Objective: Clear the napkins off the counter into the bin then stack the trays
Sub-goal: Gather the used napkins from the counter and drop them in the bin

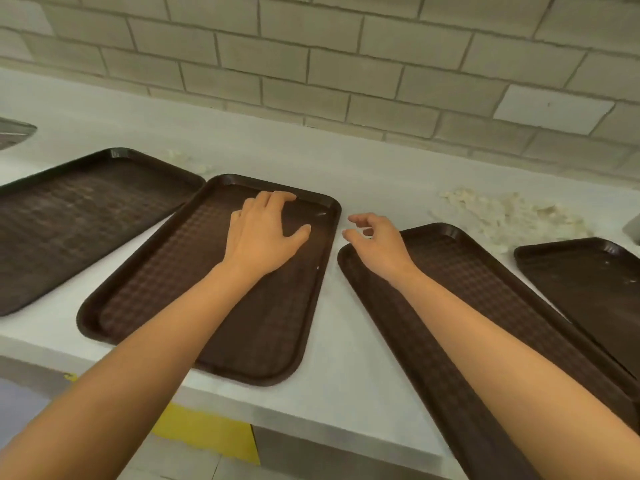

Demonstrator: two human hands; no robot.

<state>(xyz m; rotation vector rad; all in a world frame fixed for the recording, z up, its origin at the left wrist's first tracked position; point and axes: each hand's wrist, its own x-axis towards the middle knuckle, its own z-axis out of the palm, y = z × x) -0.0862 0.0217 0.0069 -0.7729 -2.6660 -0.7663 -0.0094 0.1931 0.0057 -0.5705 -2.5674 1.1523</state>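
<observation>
Several dark brown trays lie side by side on the white counter (346, 161). My left hand (265, 230) rests flat with fingers spread inside the far end of the middle tray (145, 299). My right hand (375, 237) hovers with loosely curled fingers over the far corner of the tray to its right (485, 306), holding nothing. Another tray (79, 216) lies at the left and one more (588, 285) at the far right. A heap of crumpled white napkins (509, 216) sits behind the right trays. A smaller crumpled napkin (187, 159) lies behind the left tray.
A grey tiled wall (346, 57) runs behind the counter. A metal object (14, 133) shows at the left edge. The counter's front edge (311, 420) is near me, with a yellow patch (207, 434) below it. No bin is in view.
</observation>
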